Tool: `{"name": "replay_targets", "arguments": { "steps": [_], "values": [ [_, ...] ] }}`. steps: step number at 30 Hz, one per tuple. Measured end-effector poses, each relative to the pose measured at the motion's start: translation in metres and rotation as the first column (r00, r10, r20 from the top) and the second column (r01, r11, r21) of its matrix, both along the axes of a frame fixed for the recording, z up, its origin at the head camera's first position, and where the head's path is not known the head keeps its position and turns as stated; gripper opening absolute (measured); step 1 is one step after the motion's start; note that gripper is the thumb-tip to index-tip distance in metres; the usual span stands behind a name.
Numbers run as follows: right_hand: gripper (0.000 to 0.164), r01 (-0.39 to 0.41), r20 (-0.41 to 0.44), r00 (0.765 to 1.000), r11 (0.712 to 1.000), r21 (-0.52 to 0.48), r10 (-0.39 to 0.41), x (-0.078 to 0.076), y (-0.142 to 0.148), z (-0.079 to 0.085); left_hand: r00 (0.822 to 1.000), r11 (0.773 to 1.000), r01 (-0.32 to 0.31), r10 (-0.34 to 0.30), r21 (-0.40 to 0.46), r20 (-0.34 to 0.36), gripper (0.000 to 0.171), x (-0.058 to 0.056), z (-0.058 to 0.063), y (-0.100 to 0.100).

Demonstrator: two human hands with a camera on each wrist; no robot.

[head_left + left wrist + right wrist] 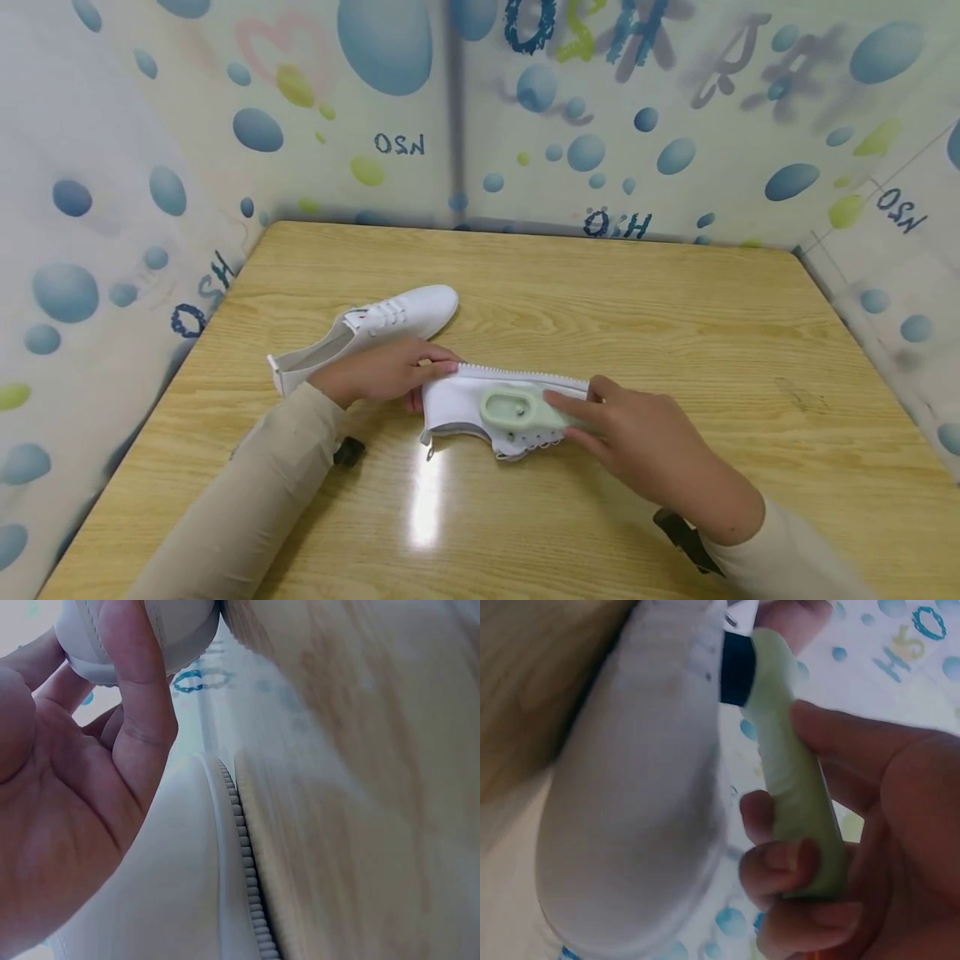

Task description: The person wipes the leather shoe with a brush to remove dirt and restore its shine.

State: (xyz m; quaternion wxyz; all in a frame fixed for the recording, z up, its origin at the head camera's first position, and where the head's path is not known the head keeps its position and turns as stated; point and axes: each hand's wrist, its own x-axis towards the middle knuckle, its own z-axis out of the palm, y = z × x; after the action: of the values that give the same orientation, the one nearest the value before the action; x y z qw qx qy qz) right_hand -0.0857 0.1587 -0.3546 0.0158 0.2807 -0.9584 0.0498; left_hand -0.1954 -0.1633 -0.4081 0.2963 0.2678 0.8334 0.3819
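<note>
A white lace-up shoe (450, 407) lies on its side on the table, its ridged sole edge facing the far side. My left hand (386, 372) grips it at the heel; the left wrist view shows the fingers (139, 675) and thumb around the heel. With curled fingers my right hand (648, 433) holds a pale green brush (491, 410) by its handle. In the right wrist view, the brush's dark bristles (737, 669) touch the shoe's upper near the laces. Part of the toe is hidden behind the right hand in the head view.
A second white shoe (431, 310) stands upright beyond my left hand, toe pointing right and away. Both rest on a wood-grain table (675, 317). Behind and beside the table hang pale, bubble-printed coverings (495, 108). Dark straps show at both wrists.
</note>
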Motion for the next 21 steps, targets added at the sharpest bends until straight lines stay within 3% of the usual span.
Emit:
{"name": "replay_targets", "arguments": {
  "steps": [10, 21],
  "values": [
    [0.046, -0.048, -0.161, 0.986, 0.999, -0.019, 0.044, -0.007, -0.026, -0.022, 1.000, 1.000, -0.011, 0.011, 0.011, 0.015, 0.033, 0.001, 0.001, 0.001],
    [0.045, 0.057, -0.079, 0.995, 0.998, 0.001, -0.057, 0.000, -0.006, -0.007, 1.000, 1.000, -0.010, 0.011, -0.007, 0.023, 0.034, 0.000, 0.001, 0.001]
  ]
}}
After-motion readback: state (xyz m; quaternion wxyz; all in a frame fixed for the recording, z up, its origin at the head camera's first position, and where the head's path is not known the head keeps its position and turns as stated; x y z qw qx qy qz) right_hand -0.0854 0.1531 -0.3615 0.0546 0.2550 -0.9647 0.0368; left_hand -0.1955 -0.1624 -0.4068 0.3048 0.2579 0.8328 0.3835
